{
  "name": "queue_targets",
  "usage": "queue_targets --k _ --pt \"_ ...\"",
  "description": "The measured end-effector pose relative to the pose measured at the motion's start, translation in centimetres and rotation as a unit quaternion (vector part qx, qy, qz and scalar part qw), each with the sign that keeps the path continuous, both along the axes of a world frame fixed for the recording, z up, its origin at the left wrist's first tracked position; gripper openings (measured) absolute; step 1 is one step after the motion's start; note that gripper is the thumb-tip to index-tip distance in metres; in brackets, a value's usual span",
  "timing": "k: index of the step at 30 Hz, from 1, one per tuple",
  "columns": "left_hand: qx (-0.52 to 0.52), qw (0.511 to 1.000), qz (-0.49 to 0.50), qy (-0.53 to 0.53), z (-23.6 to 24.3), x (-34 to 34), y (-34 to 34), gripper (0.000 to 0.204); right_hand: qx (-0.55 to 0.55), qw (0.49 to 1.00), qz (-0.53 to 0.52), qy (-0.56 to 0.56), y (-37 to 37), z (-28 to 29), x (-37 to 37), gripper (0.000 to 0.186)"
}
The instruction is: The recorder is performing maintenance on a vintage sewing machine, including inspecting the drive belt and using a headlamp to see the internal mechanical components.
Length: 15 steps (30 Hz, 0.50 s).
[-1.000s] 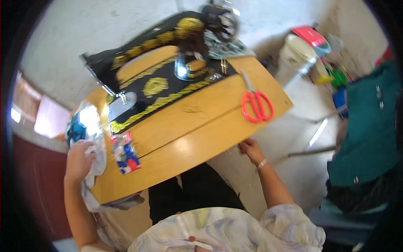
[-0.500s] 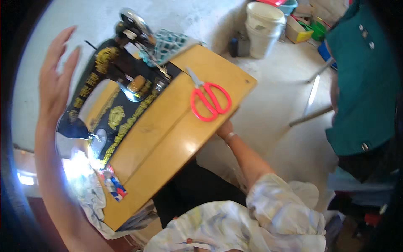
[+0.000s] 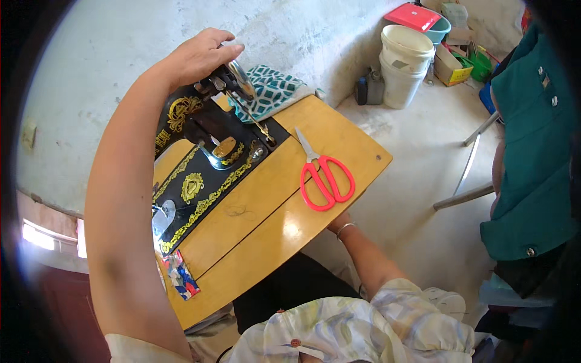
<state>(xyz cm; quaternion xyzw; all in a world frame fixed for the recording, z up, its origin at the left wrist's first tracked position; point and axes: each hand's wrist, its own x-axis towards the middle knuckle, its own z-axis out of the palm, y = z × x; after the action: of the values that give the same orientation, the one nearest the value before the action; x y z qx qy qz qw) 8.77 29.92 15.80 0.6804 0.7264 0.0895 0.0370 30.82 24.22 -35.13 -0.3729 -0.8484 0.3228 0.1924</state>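
Observation:
My left hand [image 3: 206, 57] is at the top of a black sewing machine with gold decoration [image 3: 191, 187], fingers curled over its silver handwheel [image 3: 244, 80]. My right hand [image 3: 336, 222] is at the front edge of the wooden table [image 3: 354, 151], its fingers hidden underneath. Red-handled scissors [image 3: 327, 181] lie on the tabletop beside the machine, blades toward the back. A small packet with red, white and blue patterning [image 3: 180, 275] lies at the front left. A teal and white patterned cloth [image 3: 269, 91] sits behind the handwheel.
Stacked white buckets [image 3: 402, 72], dark containers [image 3: 372, 85], a red lid [image 3: 411, 15] and a box [image 3: 451, 66] stand along the back wall. At the right, teal fabric [image 3: 526, 169] hangs on a metal-legged seat [image 3: 460, 199]. A pale wall rises behind the table.
My left hand has moved from the table's left side up and right onto the handwheel. My right hand has slipped further under the table edge. The view has also turned.

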Motion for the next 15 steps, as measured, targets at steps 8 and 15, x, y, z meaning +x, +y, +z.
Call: queue_targets --k 8,15 --pt "0.093 0.960 -0.148 0.221 -8.2 9.1 -6.9 0.035 0.119 0.991 -0.031 0.058 -0.1 3.1 0.3 0.043" --pt "0.231 0.957 -0.138 0.110 -3.0 6.8 -3.8 0.037 0.014 0.999 -0.033 0.041 -0.7 0.2 -0.1 0.028"
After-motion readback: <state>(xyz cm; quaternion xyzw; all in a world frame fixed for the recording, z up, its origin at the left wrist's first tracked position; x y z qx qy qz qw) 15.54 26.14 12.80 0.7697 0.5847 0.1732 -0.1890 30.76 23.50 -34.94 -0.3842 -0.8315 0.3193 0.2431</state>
